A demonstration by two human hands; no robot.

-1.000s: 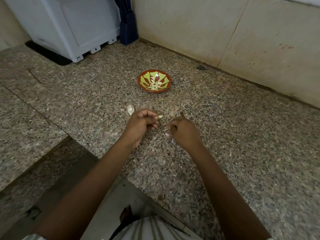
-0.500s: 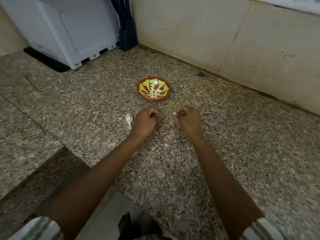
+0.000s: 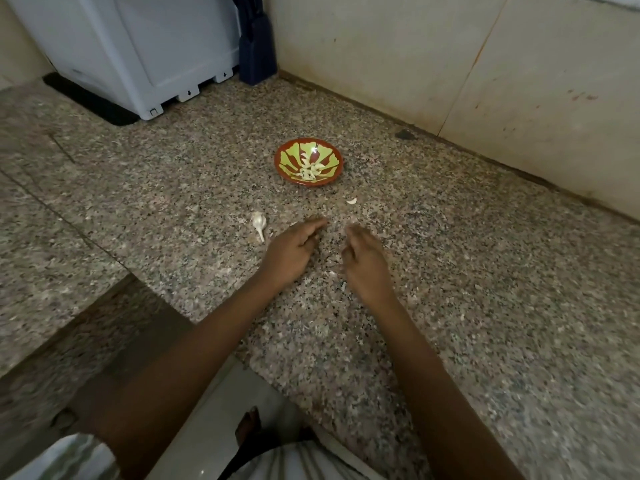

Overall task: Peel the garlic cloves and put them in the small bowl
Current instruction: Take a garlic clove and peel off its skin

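Both hands hung low over the stone counter [image 3: 450,271], close together and just in front of the person. The left hand [image 3: 292,252] had its fingers loosely stretched forward, a little curled underneath, and it held nothing that could be seen. The right hand [image 3: 365,263] was also relaxed and spread forward with nothing in it, though it was somewhat blurred. I think the hands were kept low and near each other because the peeling work happens in this spot: a few thin flakes of skin [image 3: 332,273] lay on the counter between them.

The small bowl [image 3: 278,164] stood further back, well within reach, so that a finished clove needs only a short move. Inside it lay a little heap of peeled cloves [image 3: 309,169], pale cream and smooth against the red and green pattern.

One small white curved piece [image 3: 351,201] lay on the counter between the right hand and the bowl. It was too small to tell if it was a peeled clove or only skin. Just beside the left hand lay an unpeeled piece of garlic [image 3: 258,221], white and papery, with a thin stem pointing toward the person.
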